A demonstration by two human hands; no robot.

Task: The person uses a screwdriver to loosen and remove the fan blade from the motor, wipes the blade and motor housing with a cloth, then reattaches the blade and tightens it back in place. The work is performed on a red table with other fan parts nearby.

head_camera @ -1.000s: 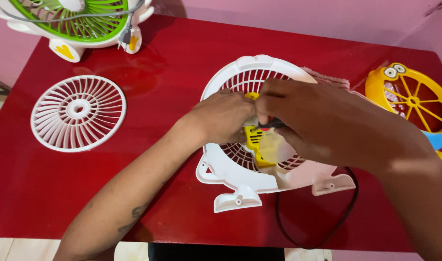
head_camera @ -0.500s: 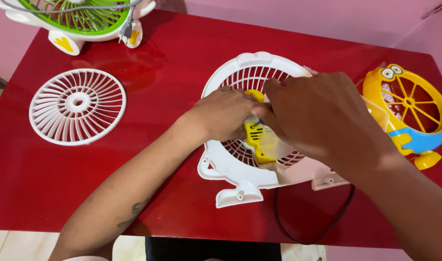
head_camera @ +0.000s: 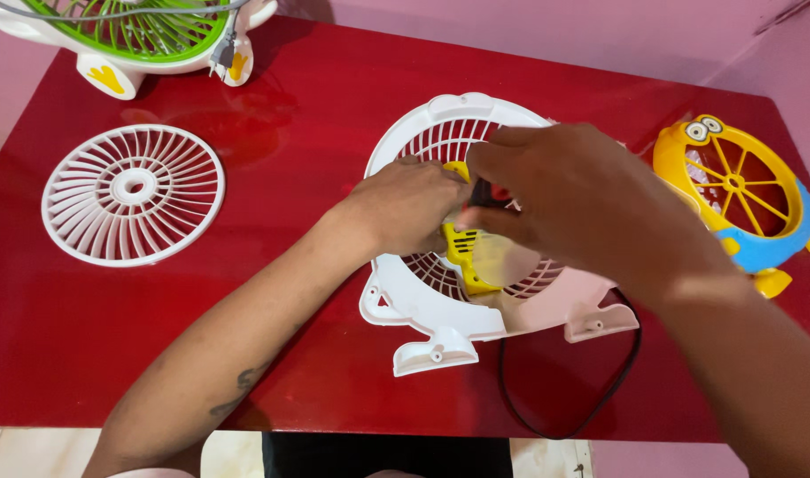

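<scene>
Mid-step on the white fan shell, lying at the centre of the red surface: my left hand pinches the yellow part at the hub. My right hand is closed around a small dark piece just above it. Next move calls for a steady left hold while the right works.

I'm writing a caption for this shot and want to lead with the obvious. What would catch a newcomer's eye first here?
First, both hands meeting at the middle of the red table: the left hand and right hand work on a yellow part inside a white fan housing. Next, a loose white grille lies to the left. A yellow and blue cartoon fan sits at the right edge and a green and white fan at the top left.
</scene>
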